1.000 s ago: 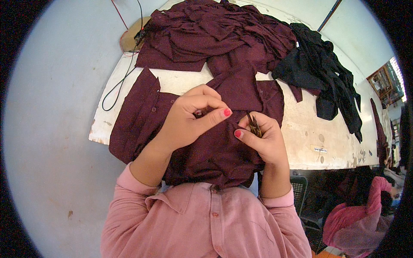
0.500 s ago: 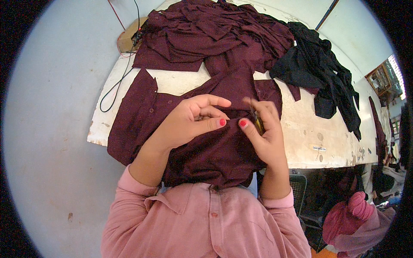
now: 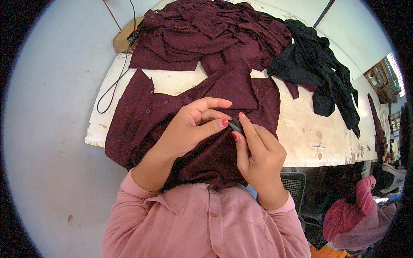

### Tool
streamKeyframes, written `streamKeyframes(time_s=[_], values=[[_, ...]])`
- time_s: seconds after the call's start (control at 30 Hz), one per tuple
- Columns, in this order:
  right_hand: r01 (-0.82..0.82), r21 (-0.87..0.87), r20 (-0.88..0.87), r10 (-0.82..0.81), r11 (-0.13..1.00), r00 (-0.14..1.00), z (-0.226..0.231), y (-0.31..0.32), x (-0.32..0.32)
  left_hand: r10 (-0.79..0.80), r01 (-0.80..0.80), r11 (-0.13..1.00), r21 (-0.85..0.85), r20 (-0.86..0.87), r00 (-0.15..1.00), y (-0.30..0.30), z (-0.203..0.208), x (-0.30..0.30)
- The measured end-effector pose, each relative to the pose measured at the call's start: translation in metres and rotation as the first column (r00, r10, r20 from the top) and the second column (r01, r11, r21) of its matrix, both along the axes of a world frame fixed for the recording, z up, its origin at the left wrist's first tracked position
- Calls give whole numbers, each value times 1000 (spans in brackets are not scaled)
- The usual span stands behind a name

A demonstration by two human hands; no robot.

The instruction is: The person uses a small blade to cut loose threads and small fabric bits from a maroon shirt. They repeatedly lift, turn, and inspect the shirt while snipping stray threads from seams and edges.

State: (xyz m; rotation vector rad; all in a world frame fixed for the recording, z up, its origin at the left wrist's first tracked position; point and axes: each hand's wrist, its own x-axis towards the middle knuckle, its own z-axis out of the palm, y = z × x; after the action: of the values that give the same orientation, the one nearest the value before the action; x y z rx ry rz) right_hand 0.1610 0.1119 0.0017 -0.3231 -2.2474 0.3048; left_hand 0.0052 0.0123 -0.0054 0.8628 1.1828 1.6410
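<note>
A maroon buttoned shirt (image 3: 198, 161) lies over the near edge of the table and down across my lap. My left hand (image 3: 189, 127) pinches a bit of its cloth between thumb and fingertips, with the index finger held out above. Close against that pinch, my right hand (image 3: 262, 152) is closed on small thread snips (image 3: 235, 125). Their dark pointed blades show between thumb and index finger, tips toward the left fingertips; the rest is hidden in the palm. Whether the blades touch the cloth, I cannot tell.
On the whitish worn table (image 3: 301, 142), a heap of maroon garments (image 3: 206, 34) lies at the back, with black garments (image 3: 318, 69) to its right. A black cable (image 3: 105, 96) loops at the left. A chair (image 3: 294, 185) and another person (image 3: 352, 215) are at lower right.
My right hand has turned, bringing the snips out of its palm to the left fingertips, blades forward. My left hand keeps its pinch. The other person has raised an arm.
</note>
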Motion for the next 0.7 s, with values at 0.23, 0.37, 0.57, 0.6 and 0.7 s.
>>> streamKeyframes(time_s=[0.23, 0.37, 0.57, 0.6, 0.7], values=[[2, -11, -12, -2, 1000, 1000, -1, 2, -2, 7, -7, 1000, 17, 17, 1000, 0, -3, 0], [-14, -32, 14, 15, 999, 1000, 4, -1, 0, 4, -4, 1000, 11, 25, 1000, -1, -4, 0], [-77, -292, -33, 70, 953, 997, 1, 8, 3, -6, 6, 1000, 3, 41, 999, -2, -1, 2], [-91, -348, -50, 78, 933, 996, 3, 10, 2, -5, 5, 1000, -2, 41, 999, -2, 0, 2], [-126, -447, -84, 99, 886, 992, 8, 7, 3, -9, 9, 1000, -4, 41, 999, -3, 0, 2]])
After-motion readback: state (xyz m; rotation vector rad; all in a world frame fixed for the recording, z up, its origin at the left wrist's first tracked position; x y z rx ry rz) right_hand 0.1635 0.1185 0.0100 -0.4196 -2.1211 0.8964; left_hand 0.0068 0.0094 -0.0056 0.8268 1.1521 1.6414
